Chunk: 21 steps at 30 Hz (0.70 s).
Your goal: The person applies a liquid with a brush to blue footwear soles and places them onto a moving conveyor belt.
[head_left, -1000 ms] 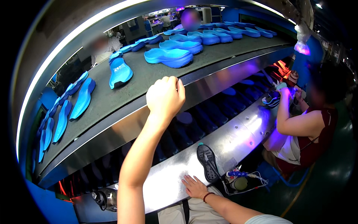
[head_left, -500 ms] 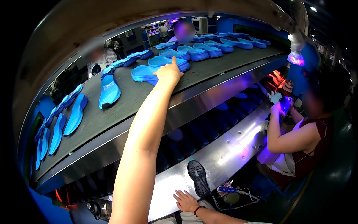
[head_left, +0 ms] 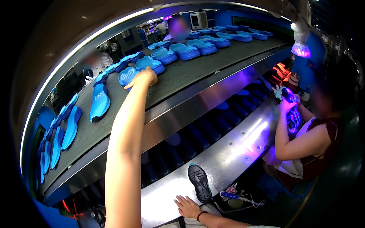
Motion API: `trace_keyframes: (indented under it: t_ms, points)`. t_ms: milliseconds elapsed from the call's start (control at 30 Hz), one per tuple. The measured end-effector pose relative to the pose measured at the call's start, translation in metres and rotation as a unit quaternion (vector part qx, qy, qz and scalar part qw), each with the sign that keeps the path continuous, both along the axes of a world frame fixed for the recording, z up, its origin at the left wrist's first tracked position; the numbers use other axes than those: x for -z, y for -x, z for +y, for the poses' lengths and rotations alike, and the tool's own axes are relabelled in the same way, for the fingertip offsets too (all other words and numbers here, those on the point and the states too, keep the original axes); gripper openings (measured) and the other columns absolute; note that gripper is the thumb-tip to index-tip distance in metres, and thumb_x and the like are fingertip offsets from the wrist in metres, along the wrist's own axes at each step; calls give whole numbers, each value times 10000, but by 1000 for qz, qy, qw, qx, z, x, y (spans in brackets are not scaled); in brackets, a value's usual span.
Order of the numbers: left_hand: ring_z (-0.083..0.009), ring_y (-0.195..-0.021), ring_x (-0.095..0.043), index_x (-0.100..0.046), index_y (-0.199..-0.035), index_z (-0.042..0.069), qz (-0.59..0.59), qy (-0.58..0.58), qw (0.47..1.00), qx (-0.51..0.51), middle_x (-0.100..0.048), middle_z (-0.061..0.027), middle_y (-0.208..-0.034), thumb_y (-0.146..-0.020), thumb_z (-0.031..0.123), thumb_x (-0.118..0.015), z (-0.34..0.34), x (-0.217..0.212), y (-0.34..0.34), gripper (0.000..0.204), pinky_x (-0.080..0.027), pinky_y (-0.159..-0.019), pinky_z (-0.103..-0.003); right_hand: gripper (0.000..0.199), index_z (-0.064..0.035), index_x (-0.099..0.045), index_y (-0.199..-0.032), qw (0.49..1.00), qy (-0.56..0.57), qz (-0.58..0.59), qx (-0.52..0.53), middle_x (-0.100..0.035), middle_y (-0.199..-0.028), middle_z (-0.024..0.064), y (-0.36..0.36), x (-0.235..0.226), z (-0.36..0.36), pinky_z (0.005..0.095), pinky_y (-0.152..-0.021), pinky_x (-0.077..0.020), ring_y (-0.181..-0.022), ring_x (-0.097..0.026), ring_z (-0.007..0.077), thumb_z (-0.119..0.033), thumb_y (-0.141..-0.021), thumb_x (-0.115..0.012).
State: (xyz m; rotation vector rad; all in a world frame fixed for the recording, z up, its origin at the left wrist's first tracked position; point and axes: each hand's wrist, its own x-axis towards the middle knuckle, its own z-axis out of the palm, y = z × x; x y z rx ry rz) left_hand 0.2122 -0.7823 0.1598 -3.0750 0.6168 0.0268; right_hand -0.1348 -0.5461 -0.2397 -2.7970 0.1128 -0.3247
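My left hand [head_left: 144, 78] reaches over the dark conveyor belt, thumb and a fingertip spread apart. It touches a pair of blue shoe soles: a nearer blue sole [head_left: 127, 75] partly hidden under it, and a ridged blue sole [head_left: 156, 67] behind. On the steel bench [head_left: 163, 203] my right hand [head_left: 188, 207] lies flat, fingers apart, holding nothing. Just beyond its fingertips is a black shoe sole [head_left: 199, 184] with a teal tip. More blue soles [head_left: 100, 100] lie in rows along the belt to both sides of my left hand.
The belt's steel edge [head_left: 171, 108] runs between belt and bench, above a dark lower shelf of soles. At right a co-worker [head_left: 308, 140] holds a sole under a purple lamp [head_left: 300, 49]. Cables and a blue connector [head_left: 230, 195] sit by the bench's near edge.
My left hand has moved left and slightly down in view, its raised finger lowered and its thumb now spread. The belt's soles appear shifted left. My right hand stays flat on the bench.
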Motion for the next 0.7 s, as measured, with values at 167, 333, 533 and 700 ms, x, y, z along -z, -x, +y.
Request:
trace_keyframes:
  t_ms: [167,333,533,700]
  points:
    - [-334,-1179,-408,-338,-1294,225,-22,92,993,69,-439,-107,-1277,-743,-9,-509,6,0,0,622,-208,-892,-704,446,-69,-461,-1214,1000,12,13,0,-414,-1289,118,0,-2,-6,387,-997,-250,-1187,-381,201,-292,-830,-418]
    - [-351,-1058,-503,-516,-1062,186,-116,155,965,177,-552,-132,-1110,-700,2,-529,26,12,-36,407,-327,-868,-591,461,-43,-454,-1213,1000,-13,-14,-2,-399,-1297,138,1,2,-1,391,-990,-261,-1199,-364,222,-289,-823,-428]
    - [-366,-1019,-518,-554,-1031,166,-148,194,939,244,-581,-154,-1035,-674,-4,-529,12,17,-23,396,-302,-884,-625,449,-53,-465,-1200,1000,-6,3,2,-422,-1275,129,0,-1,-4,384,-995,-251,-1180,-383,212,-288,-819,-435]
    - [-337,-1100,-469,-501,-1139,209,-137,152,958,203,-502,-139,-1173,-756,4,-498,7,26,-15,435,-297,-904,-629,442,-59,-470,-1192,1000,-7,-1,3,-431,-1268,121,-3,-4,-3,377,-995,-251,-1171,-394,203,-283,-811,-442]
